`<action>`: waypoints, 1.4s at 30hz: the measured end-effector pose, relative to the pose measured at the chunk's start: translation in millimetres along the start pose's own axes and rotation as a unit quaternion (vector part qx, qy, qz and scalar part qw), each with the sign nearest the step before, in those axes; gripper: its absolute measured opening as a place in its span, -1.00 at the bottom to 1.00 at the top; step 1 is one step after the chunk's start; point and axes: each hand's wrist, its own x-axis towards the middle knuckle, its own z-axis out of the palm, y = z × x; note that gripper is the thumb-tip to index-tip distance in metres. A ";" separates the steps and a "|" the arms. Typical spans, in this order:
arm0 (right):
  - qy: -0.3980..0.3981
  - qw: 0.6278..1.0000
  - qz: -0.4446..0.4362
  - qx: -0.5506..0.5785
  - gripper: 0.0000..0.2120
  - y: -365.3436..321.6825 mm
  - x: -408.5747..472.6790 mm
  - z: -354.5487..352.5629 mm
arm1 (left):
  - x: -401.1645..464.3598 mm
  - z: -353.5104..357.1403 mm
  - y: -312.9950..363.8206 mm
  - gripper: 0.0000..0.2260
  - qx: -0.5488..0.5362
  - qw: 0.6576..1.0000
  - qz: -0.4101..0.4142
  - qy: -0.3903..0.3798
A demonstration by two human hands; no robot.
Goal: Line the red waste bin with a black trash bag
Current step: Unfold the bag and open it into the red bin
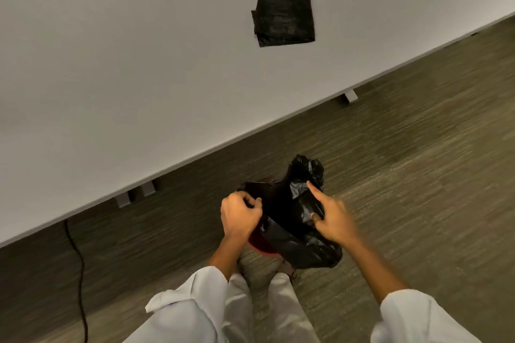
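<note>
ribbed carpet floor (390,147); crinkly black bag (289,203) over red bin (262,245); l hand (241,217) clenches rim, r hand (334,220) grip unclear.

Open carpet (404,175) rightward — table edge (195,153) close

office | long white desk (139,64) | grey-brown carpet (418,147) | black cable (79,259) beneath

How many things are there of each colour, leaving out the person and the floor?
Black: 3 (folded bags, trash bag, cable)
Red: 1 (bin)
White: 1 (table)
Total: 5
</note>
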 end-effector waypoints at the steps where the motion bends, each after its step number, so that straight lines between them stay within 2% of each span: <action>1: -0.014 0.999 0.004 -0.036 -0.23 7.2 1.9 7.6 | 2.7 8.5 -7.4 -0.89 0.011 1.000 0.004 -0.014; 3: -0.026 0.996 0.021 -0.086 -0.29 22.1 6.6 23.6 | 8.3 25.4 -25.2 -0.92 0.016 0.999 0.025 -0.039; 6: -0.021 0.991 0.041 -0.122 -0.36 44.0 15.2 47.6 | 15.4 47.1 -50.1 -0.75 0.049 0.993 0.071 -0.078; 10: -0.002 0.991 0.041 -0.125 -0.35 69.6 33.4 72.6 | 31.0 69.6 -78.2 -0.68 0.154 0.976 0.111 -0.106; 16: 0.012 0.983 0.058 -0.176 -0.56 103.6 75.9 112.9 | 77.5 94.8 -119.8 -0.38 0.349 0.914 0.121 -0.170; 20: -0.023 0.985 0.069 -0.154 -0.63 133.0 109.9 141.7 | 104.7 121.3 -152.1 -0.37 0.461 0.860 0.107 -0.193; 22: -0.023 0.988 0.068 -0.136 -0.66 146.0 122.9 153.1 | 115.7 136.4 -166.4 -0.35 0.479 0.846 0.089 -0.215; 25: -0.022 0.992 0.031 -0.117 -0.66 162.4 134.9 163.2 | 128.9 153.0 -180.6 -0.32 0.483 0.842 0.068 -0.228; 28: -0.016 0.994 0.008 -0.108 -0.55 173.6 144.8 162.6 | 144.2 157.0 -190.1 -0.29 0.486 0.842 0.083 -0.218; 32: -0.043 0.989 -0.025 -0.142 -0.42 181.4 169.5 151.8 | 173.2 156.3 -188.2 -0.39 0.493 0.840 0.114 -0.197; 37: -0.097 0.972 -0.018 -0.213 -0.50 188.6 207.3 140.0 | 198.4 143.9 -184.9 -0.44 0.424 0.876 0.205 -0.106; 39: -0.107 0.968 0.011 -0.225 -0.57 192.1 219.8 138.2 | 204.2 139.9 -186.9 -0.54 0.384 0.888 0.234 -0.094; 42: -0.134 0.965 0.046 -0.223 -0.58 200.2 233.6 138.2 | 210.5 139.7 -188.7 -0.79 0.320 0.916 0.223 -0.097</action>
